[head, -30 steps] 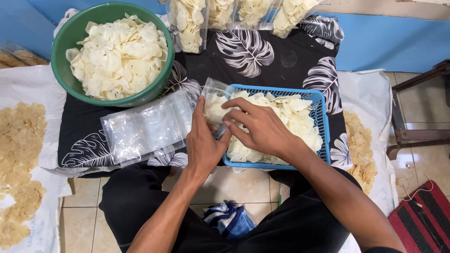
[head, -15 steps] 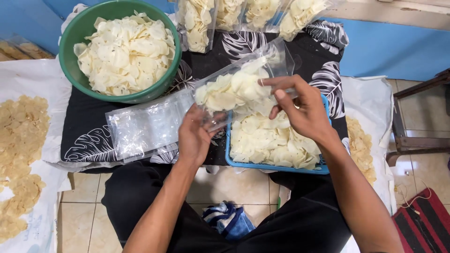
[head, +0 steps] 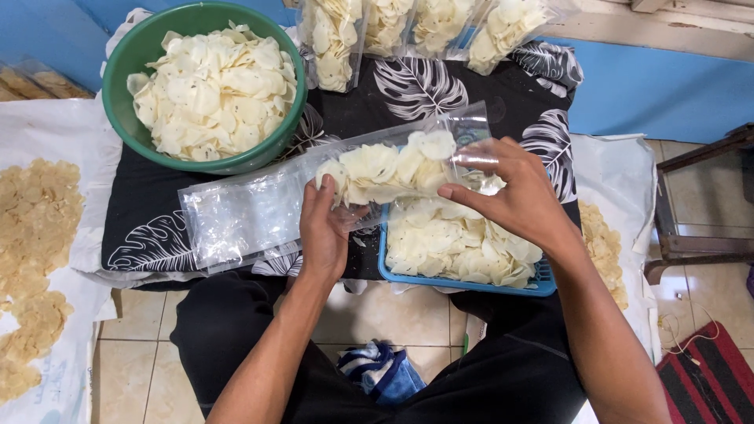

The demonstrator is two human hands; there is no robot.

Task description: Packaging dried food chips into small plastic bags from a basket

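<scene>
Both my hands hold a clear plastic bag (head: 408,161) part filled with pale round chips, lying level above the blue basket (head: 471,284). My left hand (head: 323,228) supports the bag's closed end from below. My right hand (head: 510,192) pinches the open end of the bag. The blue basket under it holds more loose chips (head: 455,243). A stack of empty clear bags (head: 239,216) lies just left of my left hand on a black cloth with white leaf prints (head: 424,86).
A green bowl (head: 126,59) full of chips stands at the back left. Several filled bags (head: 416,27) lean along the back. Yellowish chips (head: 31,235) are spread on white sheets left and right. A dark wooden frame (head: 699,204) and a red mat (head: 707,377) sit on the right.
The bag was lifted out of the basket with chips in it and turned level. My right hand slid from inside the basket to the bag's open end.
</scene>
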